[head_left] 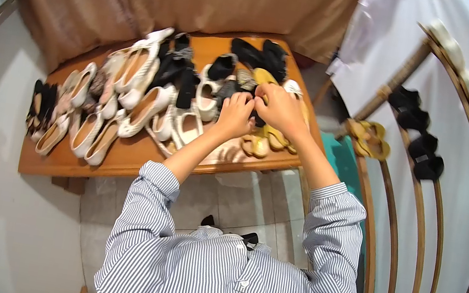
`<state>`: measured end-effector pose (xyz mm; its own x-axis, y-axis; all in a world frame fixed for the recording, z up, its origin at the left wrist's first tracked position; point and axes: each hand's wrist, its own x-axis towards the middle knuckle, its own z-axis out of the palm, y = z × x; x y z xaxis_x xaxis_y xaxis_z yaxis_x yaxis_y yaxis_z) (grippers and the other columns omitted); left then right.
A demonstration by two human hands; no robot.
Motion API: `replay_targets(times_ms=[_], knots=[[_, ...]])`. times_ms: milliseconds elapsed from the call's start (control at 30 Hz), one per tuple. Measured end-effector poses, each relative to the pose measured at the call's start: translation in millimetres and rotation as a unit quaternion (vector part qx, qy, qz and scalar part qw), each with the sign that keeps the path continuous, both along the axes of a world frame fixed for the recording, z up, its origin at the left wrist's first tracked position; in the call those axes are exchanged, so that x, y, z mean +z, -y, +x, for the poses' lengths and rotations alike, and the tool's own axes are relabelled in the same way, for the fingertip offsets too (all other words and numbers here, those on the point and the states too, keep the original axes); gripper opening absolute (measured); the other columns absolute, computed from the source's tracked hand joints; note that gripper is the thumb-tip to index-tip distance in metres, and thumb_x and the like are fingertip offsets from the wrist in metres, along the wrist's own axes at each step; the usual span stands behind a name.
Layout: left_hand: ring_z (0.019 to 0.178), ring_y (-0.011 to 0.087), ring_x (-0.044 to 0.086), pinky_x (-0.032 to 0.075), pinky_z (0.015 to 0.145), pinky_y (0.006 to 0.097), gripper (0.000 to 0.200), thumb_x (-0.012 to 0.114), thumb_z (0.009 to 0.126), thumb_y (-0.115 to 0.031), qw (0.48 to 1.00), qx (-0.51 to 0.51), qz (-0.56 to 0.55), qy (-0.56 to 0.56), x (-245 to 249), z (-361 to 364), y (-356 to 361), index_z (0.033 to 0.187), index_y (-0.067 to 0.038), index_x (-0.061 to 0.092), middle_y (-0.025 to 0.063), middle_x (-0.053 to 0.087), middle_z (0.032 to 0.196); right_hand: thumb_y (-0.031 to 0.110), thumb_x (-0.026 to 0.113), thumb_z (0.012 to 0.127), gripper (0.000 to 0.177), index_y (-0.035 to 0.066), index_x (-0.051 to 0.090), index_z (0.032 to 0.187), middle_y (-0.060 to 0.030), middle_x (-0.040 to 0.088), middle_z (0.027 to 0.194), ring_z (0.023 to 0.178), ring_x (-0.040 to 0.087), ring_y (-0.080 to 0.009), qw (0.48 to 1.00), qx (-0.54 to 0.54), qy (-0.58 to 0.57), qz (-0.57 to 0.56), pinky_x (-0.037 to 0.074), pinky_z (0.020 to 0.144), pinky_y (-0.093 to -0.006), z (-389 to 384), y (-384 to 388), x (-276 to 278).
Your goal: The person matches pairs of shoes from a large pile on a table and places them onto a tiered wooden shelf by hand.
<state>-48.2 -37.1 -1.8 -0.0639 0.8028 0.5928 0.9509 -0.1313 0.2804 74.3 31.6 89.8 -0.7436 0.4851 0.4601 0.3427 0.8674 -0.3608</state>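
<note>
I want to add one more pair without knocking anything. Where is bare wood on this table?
Bare wood runs along the near edge of the table, widest at its near left corner below the beige flats. A smaller patch lies at the far edge between the black sandals and the black shoes. Around the left hand and right hand it is crowded.

Shoes [133,87] crowd the table [69,164]; only its near left edge lies open.

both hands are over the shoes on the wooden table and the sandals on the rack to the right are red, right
Not quite. The head view shows the sandals on the rack are yellow, not red. Left hand and right hand are indeed over the shoes on the wooden table.
</note>
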Motion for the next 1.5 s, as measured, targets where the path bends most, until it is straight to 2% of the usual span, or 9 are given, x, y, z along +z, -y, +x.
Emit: replay_targets(times_ms=[333,533,667,833,900,1067,1200,1333,1500], knots=[[0.112,0.0345,0.036,0.029,0.090,0.0478,0.041,0.062,0.063,-0.014,0.970,0.234,-0.066,-0.001,-47.8,-131.3,83.1,0.102,-0.006,0.052,0.0197,0.042,0.115,0.021,0.052,0.072,0.020,0.007,0.059,0.084,-0.0112,0.062,0.085,0.083,0.059,-0.0288,0.984,0.108,0.115,-0.077,0.042,0.071,-0.0397,-167.0,18.3,-34.7],[0.113,0.0233,0.040,0.023,0.090,0.0608,0.053,0.064,0.068,-0.019,0.944,0.247,-0.203,0.084,-57.6,-141.7,88.4,0.116,-0.014,0.042,0.0047,0.048,0.112,0.023,0.051,0.073,0.023,0.009,0.059,0.089,-0.0098,0.063,0.087,0.087,0.059,-0.0280,0.964,0.167,0.203,-0.044,0.041,0.072,-0.0443,-229.7,11.9,-28.3],[0.111,0.0251,0.041,0.018,0.091,0.0661,0.046,0.061,0.067,-0.016,0.949,0.260,-0.152,0.093,-66.5,-134.5,80.6,0.110,-0.012,0.043,0.0051,0.048,0.107,0.027,0.051,0.074,0.025,0.010,0.059,0.092,-0.0075,0.064,0.089,0.089,0.059,-0.0264,0.961,0.177,0.210,-0.026,0.038,0.077,-0.0431,-250.5,-0.5,-12.3],[0.113,0.0266,0.037,0.019,0.091,0.0597,0.044,0.063,0.064,-0.020,0.934,0.299,-0.172,0.095,-58.2,-132.8,71.0,0.105,-0.009,0.048,0.0088,0.046,0.112,0.029,0.052,0.076,0.028,0.012,0.058,0.097,-0.0076,0.064,0.090,0.091,0.058,-0.0253,0.944,0.178,0.275,-0.040,0.036,0.079,-0.0435,-275.5,-22.5,-31.5],[0.114,0.0293,0.036,0.019,0.091,0.0563,0.046,0.064,0.063,-0.023,0.946,0.316,-0.067,0.034,-54.2,-141.1,69.3,0.104,-0.008,0.049,0.0147,0.042,0.117,0.030,0.052,0.076,0.029,0.012,0.058,0.098,-0.0085,0.063,0.091,0.093,0.058,-0.0256,0.935,0.178,0.302,-0.050,0.036,0.079,-0.0444,-287.4,-23.1,-46.0],[0.111,0.0368,0.036,0.034,0.090,0.0452,0.053,0.061,0.066,-0.014,0.917,0.357,-0.019,0.175,-49.8,-177.0,65.4,0.114,-0.004,0.040,0.0193,0.035,0.121,0.027,0.054,0.079,0.039,0.005,0.051,0.110,-0.0172,0.050,0.116,0.101,0.053,-0.0331,0.947,0.165,0.263,-0.083,0.041,0.086,-0.0415,-303.6,-9.5,-75.3],[0.080,0.0390,0.057,0.045,0.067,0.0459,0.052,0.060,0.069,-0.013,0.928,0.334,0.011,0.166,-84.3,-188.4,75.5,0.114,0.000,0.038,0.0241,0.057,0.092,0.023,0.053,0.081,0.047,-0.002,0.041,0.119,-0.0225,0.047,0.119,0.106,0.049,-0.0370,0.953,0.202,0.126,-0.186,0.039,0.091,-0.0379,-313.4,7.6,-114.8],[0.066,0.0392,0.058,0.045,0.057,0.0473,0.056,0.061,0.069,-0.019,0.918,0.320,-0.075,0.221,-81.5,-188.2,88.2,0.116,0.001,0.037,0.0237,0.059,0.075,0.022,0.049,0.083,0.046,0.005,0.036,0.124,-0.0234,0.053,0.112,0.102,0.052,-0.0382,0.955,0.165,0.041,-0.243,0.042,0.087,-0.0423,-310.1,32.3,-140.8],[0.060,0.0396,0.058,0.046,0.054,0.0466,0.056,0.062,0.071,-0.028,0.912,0.302,-0.136,0.240,-73.1,-193.0,95.7,0.115,0.000,0.040,0.0245,0.059,0.067,0.019,0.049,0.083,0.038,0.010,0.040,0.118,-0.0208,0.058,0.101,0.091,0.057,-0.0365,0.954,0.136,0.201,-0.179,0.045,0.077,-0.0449,-305.2,38.5,-113.6]])
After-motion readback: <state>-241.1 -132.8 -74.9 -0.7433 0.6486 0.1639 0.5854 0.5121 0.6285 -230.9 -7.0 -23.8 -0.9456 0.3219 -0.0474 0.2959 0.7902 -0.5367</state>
